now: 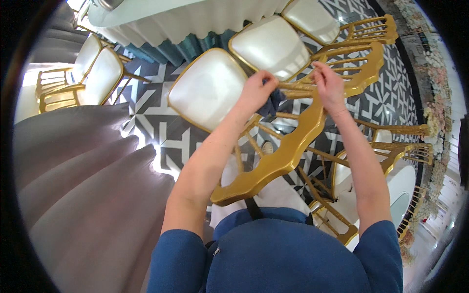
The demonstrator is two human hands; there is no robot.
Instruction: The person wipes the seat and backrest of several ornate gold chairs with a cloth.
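A gold chair [289, 150] stands right before me, its scalloped top rail crossing below my forearms. My left hand [258, 89] grips a dark blue cloth [272, 103], which hangs beneath the fingers beside the chair's gold bars. My right hand [328, 88] is over the far end of the same top rail, its fingers curled and the thumb close to the fingertips. Whether anything thin is between those fingers cannot be made out. Beyond my left hand lies a white padded seat [209, 88] with gold trim.
More gold chairs with white seats [271, 45] line a table with a pleated white cloth [176, 23]. A grey curtain [91, 175] hangs at left, near two other chairs [104, 75]. Chairs and a round white table [401, 183] stand at right, before a flower border [436, 121].
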